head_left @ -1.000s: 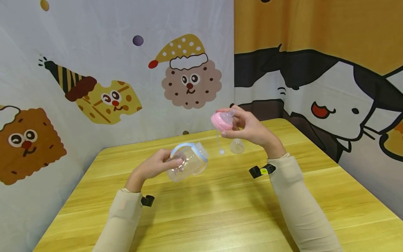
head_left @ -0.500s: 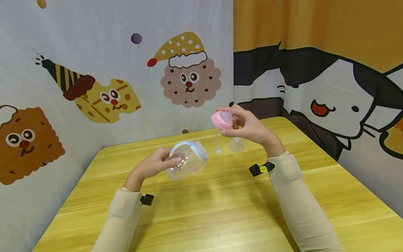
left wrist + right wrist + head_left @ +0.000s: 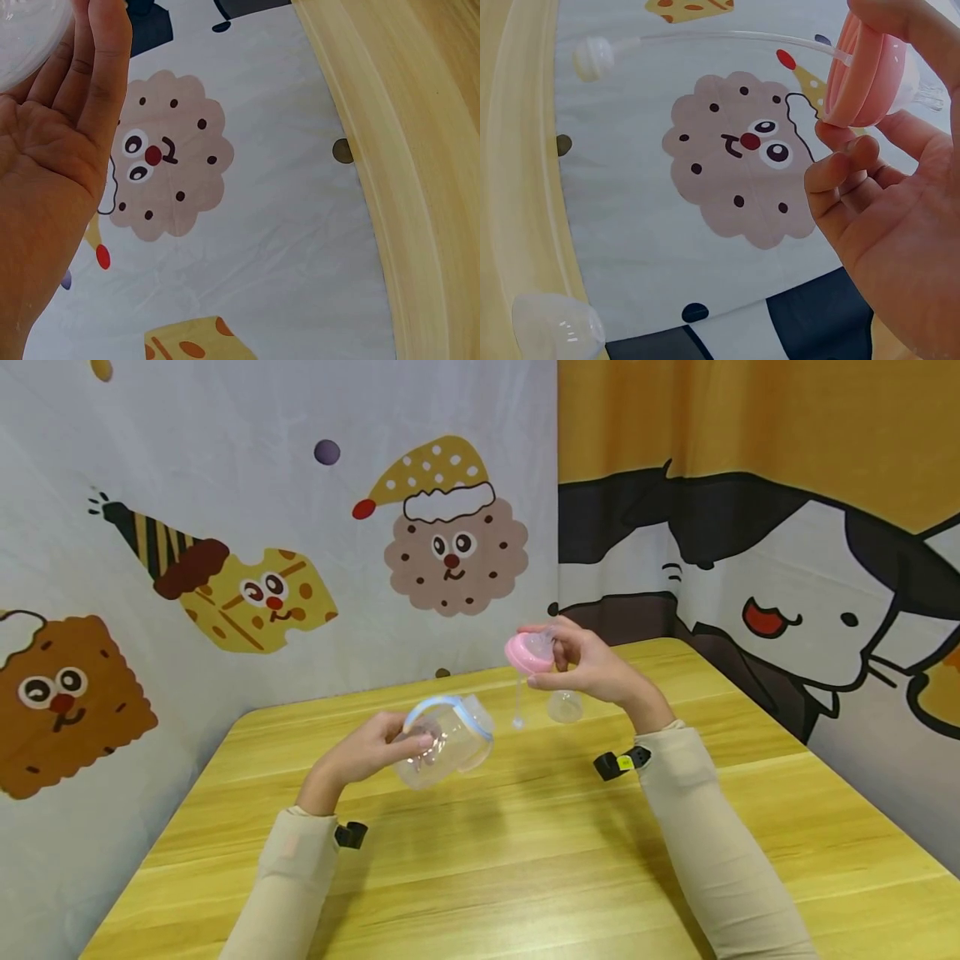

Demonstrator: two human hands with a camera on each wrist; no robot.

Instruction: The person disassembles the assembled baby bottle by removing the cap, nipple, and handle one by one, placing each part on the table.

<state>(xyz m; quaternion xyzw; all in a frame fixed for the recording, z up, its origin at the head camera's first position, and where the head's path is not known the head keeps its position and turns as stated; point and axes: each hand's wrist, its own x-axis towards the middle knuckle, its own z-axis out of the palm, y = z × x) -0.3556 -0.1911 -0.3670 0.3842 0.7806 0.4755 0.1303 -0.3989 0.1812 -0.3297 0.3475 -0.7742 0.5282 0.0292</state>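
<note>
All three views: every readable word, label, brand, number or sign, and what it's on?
None readable.
Yellow label on the black wristband: too small to read.
Clear cap: faint pale marks, blurred; can't tell print from glare.
Bottle and pink collar: no lettering I can make out.

No readable text, yellow wrist tag (image 3: pixel 625 762) too small to tell
</note>
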